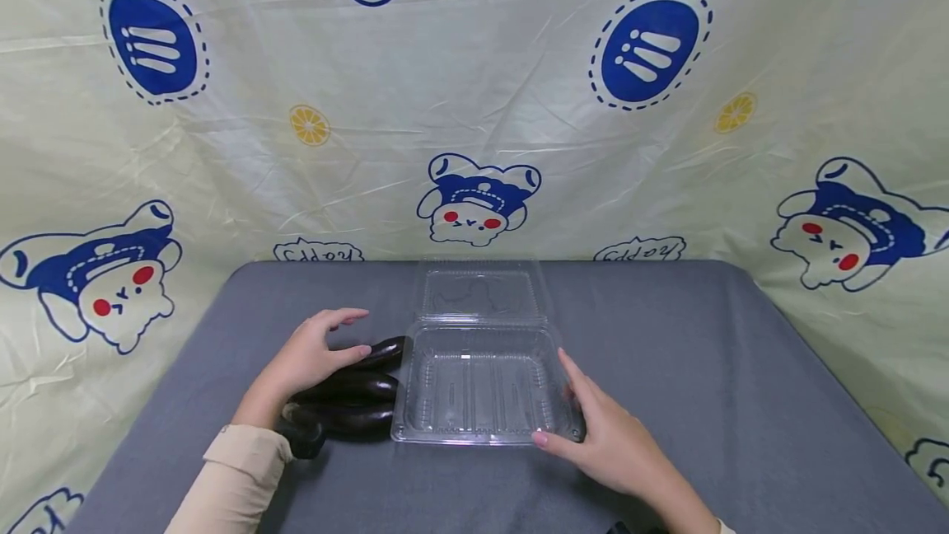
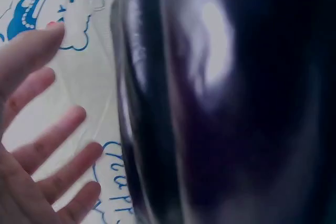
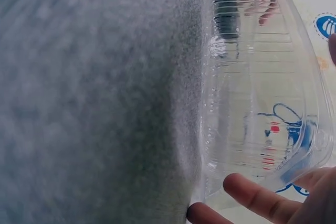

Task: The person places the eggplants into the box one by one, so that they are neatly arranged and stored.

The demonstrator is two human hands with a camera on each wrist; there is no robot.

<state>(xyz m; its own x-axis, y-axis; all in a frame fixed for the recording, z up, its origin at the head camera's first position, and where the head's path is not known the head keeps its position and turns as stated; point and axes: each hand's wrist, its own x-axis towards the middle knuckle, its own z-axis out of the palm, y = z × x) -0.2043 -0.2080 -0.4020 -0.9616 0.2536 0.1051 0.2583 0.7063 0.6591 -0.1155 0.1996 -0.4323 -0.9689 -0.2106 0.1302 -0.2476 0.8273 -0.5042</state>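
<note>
- Going by the clear container (image 1: 478, 394), the closest eggplant (image 1: 359, 423) lay just left of its front half. Long axis ran sideways, stem end pointing away from the container, blunt end right up by its left edge. Couldn't tell if they actually touched.
- Right hand (image 1: 611, 435) was at the container's near right corner, thumb by the front edge, other fingers along the right side, spread wide. Looked more like resting against the plastic than gripping it. Whole container sat between it and the eggplants.
- Middle eggplant (image 1: 359, 388) was left of the container too, snug behind the first and pretty much parallel.
- Inside the container, all I could spot was its ribbed bottom.
- Left hand (image 1: 315, 348) was the nearer one to the eggplants: left of the container, over the pile, fingers loosely spread, thumb well apart, nothing held. Thumb tip overlapped the back eggplant (image 1: 389, 353) from the head view, but no clue whether it touched.
- That back eggplant slanted a bit, right end farther back, close to the container's left edge.
- Lid (image 1: 482, 295) was folded back behind the container, over the worktop (image 1: 704, 353), with a printed cloth (image 1: 474, 89) hanging beyond.
</note>
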